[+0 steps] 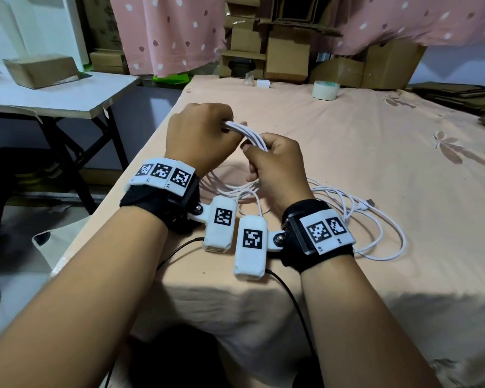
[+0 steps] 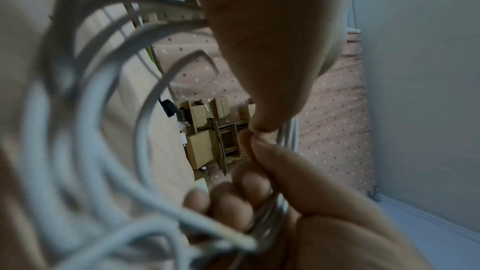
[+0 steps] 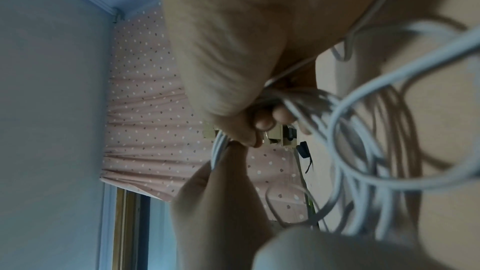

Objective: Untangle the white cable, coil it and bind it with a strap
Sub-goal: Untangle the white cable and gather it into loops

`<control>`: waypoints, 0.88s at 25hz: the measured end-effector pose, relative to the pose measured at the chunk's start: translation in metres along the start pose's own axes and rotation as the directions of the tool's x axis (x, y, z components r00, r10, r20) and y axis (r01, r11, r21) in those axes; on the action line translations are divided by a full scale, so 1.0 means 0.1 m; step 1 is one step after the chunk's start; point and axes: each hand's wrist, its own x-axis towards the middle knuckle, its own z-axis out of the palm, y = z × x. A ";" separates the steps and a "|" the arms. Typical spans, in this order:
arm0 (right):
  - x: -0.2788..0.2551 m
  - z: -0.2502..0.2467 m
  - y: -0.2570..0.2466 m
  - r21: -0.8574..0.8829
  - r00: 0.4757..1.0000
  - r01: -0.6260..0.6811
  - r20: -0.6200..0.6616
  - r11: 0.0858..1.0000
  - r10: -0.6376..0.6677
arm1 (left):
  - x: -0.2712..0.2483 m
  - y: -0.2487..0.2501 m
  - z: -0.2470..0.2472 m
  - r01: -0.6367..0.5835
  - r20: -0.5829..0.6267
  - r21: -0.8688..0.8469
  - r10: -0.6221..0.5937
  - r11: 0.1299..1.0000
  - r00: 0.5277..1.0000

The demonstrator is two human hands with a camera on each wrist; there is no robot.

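The white cable (image 1: 247, 133) is gathered into several loops, and both hands hold it above the peach-clothed table (image 1: 375, 152). My left hand (image 1: 205, 135) grips the upper end of the bundle in a fist. Just below it, my right hand (image 1: 275, 163) curls round the same bundle. The loops hang down behind the wrists. A loose length of the cable (image 1: 375, 222) lies on the cloth to the right and ends in a USB plug (image 1: 368, 204). Both wrist views show blurred cable loops (image 2: 85, 151) (image 3: 363, 171) beside fingers pinching the strands.
A roll of tape (image 1: 326, 90) and a small white charger block (image 1: 262, 84) sit at the table's far edge, before stacked cardboard boxes (image 1: 286, 60). A grey folding table (image 1: 67, 96) with a box (image 1: 41, 70) stands on the left. A thin black wire (image 1: 291, 298) hangs over the near edge.
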 end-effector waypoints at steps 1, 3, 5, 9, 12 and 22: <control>0.00 0.00 0.00 0.007 1.000 -0.014 0.015 1.000 0.013 | -0.01 0.01 -0.02 0.110 -0.040 0.007 -0.110 0.994 0.993; 0.00 0.00 0.02 -0.014 0.998 -0.050 0.048 0.999 0.051 | 0.00 0.00 -0.03 0.293 -0.079 -0.105 -0.301 0.950 0.950; 0.00 -0.01 0.03 -0.042 0.993 -0.079 0.085 0.996 0.082 | 0.03 -0.05 -0.01 0.403 -0.061 -0.281 -0.435 0.871 0.898; -0.05 -0.01 -0.03 0.020 0.990 -0.041 0.135 0.999 0.038 | 0.07 -0.11 0.03 0.458 -0.017 -0.517 -0.544 0.723 0.839; -0.02 -0.02 -0.04 0.083 0.997 -0.024 0.069 0.996 0.018 | 0.06 -0.15 0.05 0.438 -0.020 -0.300 -0.465 0.848 0.885; -0.01 0.00 -0.04 -0.132 0.999 0.030 0.035 0.991 -0.025 | 0.03 -0.03 0.08 -0.146 0.054 -0.101 0.152 0.984 0.987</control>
